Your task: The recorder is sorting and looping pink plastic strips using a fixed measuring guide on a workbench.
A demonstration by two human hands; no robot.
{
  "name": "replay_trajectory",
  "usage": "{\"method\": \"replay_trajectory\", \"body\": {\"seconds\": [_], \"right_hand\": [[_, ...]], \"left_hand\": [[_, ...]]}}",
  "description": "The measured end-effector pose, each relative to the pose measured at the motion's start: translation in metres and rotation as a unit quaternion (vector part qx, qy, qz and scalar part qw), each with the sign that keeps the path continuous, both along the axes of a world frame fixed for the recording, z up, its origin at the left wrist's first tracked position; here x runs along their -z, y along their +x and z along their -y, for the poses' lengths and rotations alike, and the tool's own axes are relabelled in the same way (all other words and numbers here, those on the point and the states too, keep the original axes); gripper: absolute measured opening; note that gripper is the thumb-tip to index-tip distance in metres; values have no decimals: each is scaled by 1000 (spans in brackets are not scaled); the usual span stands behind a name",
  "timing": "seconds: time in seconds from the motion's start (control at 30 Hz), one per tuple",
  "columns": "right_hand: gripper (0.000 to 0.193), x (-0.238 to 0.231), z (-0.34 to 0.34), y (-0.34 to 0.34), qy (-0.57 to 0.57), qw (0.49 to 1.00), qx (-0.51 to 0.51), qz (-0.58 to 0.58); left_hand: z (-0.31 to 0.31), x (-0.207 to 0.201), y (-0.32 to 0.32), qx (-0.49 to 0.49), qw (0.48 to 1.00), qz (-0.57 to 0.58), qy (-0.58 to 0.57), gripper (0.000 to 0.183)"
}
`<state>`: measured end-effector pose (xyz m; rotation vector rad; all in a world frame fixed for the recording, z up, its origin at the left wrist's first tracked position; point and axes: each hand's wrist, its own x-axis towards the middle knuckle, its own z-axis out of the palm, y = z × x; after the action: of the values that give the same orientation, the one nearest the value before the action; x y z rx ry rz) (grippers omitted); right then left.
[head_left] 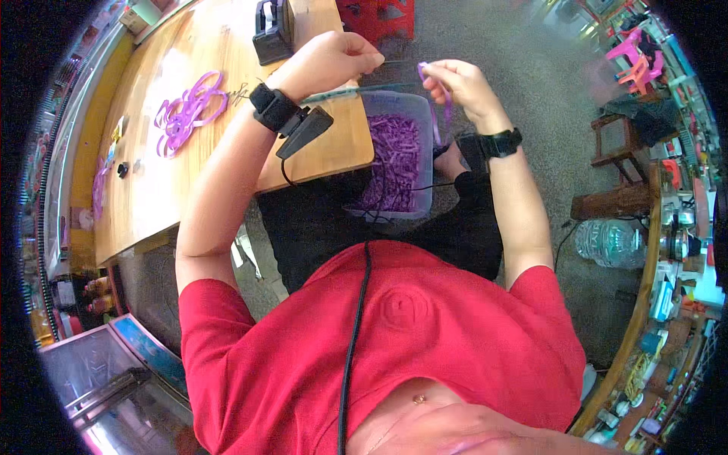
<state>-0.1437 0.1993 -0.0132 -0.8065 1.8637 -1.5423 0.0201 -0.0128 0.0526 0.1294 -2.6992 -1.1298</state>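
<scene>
My left hand (334,61) is raised over the table's right edge, thumb and forefinger pinched at one end of a thin dark strand (396,62). The strand runs toward my right hand (464,85), which pinches a narrow purple ribbon (447,108) whose tail hangs down below the fingers. Whether strand and ribbon are joined is too small to tell. Below and between both hands stands a clear plastic bin (429,189) full of purple ribbon pieces (394,155). A looped bunch of purple ribbon (180,125) lies on the wooden table (334,148), left of my left forearm.
A black tape dispenser (273,30) stands on the table beyond my left wrist. Red plastic stool (379,19) is at the far side. To the right are a wooden stool (618,152), a large clear water bottle (609,243) and crowded shelves (682,280).
</scene>
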Motion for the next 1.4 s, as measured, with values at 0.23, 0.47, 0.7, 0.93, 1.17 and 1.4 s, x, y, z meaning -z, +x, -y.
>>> {"method": "replay_trajectory", "body": {"seconds": [0.23,0.47,0.7,0.93,1.17,1.4], "right_hand": [[28,-13,37,-3,0,992,-112,-66],[33,12,43,-6,5,988,-149,47],[29,36,53,6,-35,974,-183,130],[33,35,51,11,-61,978,-132,152],[34,52,83,5,-38,994,-105,-6],[24,117,95,0,-78,983,-65,-153]], "left_hand": [[29,31,-2,-24,999,-7,-28,31],[30,29,0,-31,997,-41,-51,28],[23,48,-16,25,978,-51,-198,34],[28,57,-19,13,965,-20,-262,35],[25,54,-17,32,967,-81,-240,28],[29,57,-20,56,957,-130,-253,25]]}}
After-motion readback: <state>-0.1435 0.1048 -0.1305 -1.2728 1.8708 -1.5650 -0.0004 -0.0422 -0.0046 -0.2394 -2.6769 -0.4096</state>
